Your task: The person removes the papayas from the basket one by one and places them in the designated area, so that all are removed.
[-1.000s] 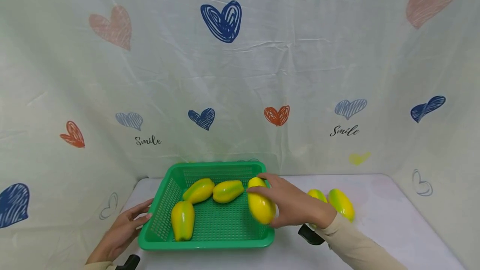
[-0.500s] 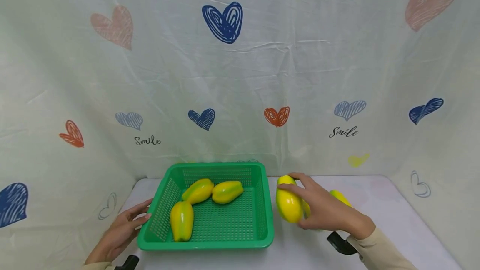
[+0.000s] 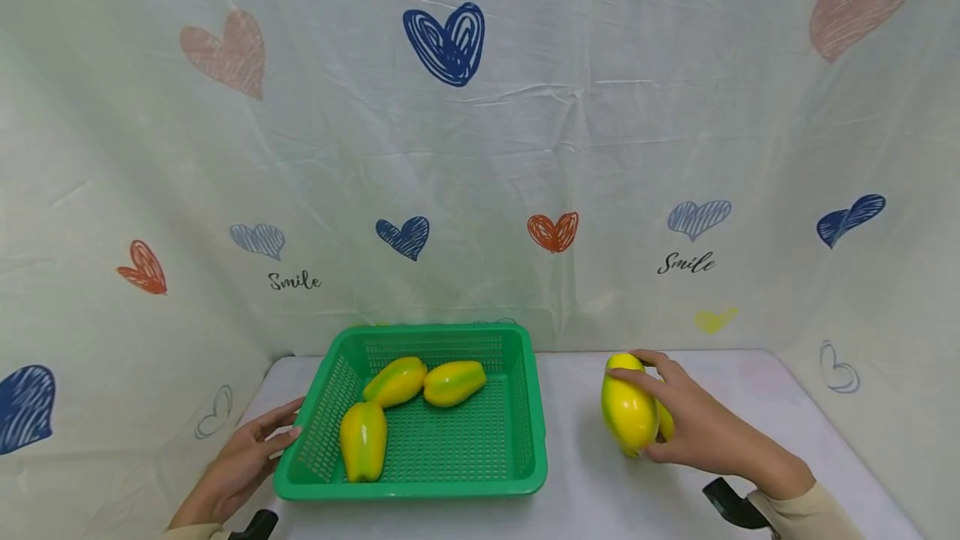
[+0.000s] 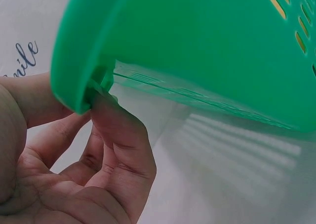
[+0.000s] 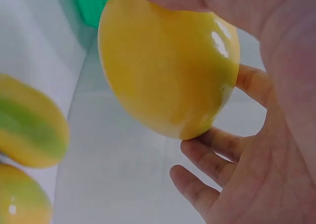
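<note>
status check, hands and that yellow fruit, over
Right hand grips yellow fruit just above the table, right of green basket. Left hand touches basket's left rim. Nothing in the way.

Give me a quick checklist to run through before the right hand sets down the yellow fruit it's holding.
1. Grip: the right hand curls round the glossy yellow-green plastic fruit, thumb on top and fingers beneath. Ok.
2. Height: whether the fruit already touches the white table. Cannot tell.
3. Landing spot: two more yellow-green fruits on the table lie close beside the held one, leaving little room. Not ok.
4. Basket steadied: the left hand has fingers on the rim of the green perforated plastic basket. Ok.
5. Basket contents: three yellow-green fruits lie inside, apart from the held one. Ok.
</note>
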Demonstrator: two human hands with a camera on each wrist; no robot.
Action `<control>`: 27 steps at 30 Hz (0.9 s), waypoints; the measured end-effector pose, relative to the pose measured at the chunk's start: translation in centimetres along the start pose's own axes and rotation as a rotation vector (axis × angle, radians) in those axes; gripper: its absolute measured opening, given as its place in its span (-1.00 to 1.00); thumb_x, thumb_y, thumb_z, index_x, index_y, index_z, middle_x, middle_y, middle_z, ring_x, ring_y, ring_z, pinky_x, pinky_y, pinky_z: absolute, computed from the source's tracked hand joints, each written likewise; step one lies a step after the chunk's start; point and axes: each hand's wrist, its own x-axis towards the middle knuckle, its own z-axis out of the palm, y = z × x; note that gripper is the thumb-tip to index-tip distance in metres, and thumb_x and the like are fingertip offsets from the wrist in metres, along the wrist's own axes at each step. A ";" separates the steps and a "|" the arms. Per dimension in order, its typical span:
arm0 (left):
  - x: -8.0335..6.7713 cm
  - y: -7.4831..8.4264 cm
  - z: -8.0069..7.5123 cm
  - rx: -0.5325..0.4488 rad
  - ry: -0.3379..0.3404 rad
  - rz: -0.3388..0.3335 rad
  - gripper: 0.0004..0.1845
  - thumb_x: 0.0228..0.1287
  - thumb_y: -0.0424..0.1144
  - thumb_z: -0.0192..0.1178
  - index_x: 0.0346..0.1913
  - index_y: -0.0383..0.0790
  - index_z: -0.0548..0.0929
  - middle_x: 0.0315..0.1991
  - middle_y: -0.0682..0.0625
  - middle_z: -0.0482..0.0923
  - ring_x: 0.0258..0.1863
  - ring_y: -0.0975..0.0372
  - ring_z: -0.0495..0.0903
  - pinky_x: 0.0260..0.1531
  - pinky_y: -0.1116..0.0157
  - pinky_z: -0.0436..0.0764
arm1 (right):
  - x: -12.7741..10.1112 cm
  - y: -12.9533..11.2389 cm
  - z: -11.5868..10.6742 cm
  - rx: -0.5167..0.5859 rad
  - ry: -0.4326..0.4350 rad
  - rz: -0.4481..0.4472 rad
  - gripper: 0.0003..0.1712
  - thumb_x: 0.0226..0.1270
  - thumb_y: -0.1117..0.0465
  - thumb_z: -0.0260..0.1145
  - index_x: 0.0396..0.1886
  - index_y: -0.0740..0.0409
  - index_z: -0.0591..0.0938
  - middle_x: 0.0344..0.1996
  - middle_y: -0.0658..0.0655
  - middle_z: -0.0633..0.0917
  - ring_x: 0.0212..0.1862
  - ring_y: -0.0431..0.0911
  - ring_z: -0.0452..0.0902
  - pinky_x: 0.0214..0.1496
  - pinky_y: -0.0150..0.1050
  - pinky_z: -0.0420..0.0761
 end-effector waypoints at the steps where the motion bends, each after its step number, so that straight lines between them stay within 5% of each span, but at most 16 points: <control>1: 0.0 0.0 0.0 -0.001 0.001 -0.001 -0.28 0.61 -0.29 0.17 0.65 -0.42 0.12 0.45 -0.43 0.23 -0.01 0.19 0.59 0.00 0.23 0.72 | -0.2 0.3 0.0 0.000 0.002 0.007 0.07 -0.19 0.27 0.77 0.42 -0.21 0.55 0.44 0.25 0.34 0.24 0.21 0.48 0.05 0.10 0.77; 27: 0.2 0.0 0.2 0.012 0.006 0.002 -0.28 0.61 -0.33 0.16 0.65 -0.40 0.12 0.48 -0.45 0.20 -0.02 0.21 0.61 0.03 0.22 0.73 | -5.5 6.9 -1.2 -0.054 0.021 0.253 0.12 -0.25 0.22 0.83 0.43 0.09 0.52 0.40 0.49 0.29 0.24 0.42 0.38 0.05 0.47 0.65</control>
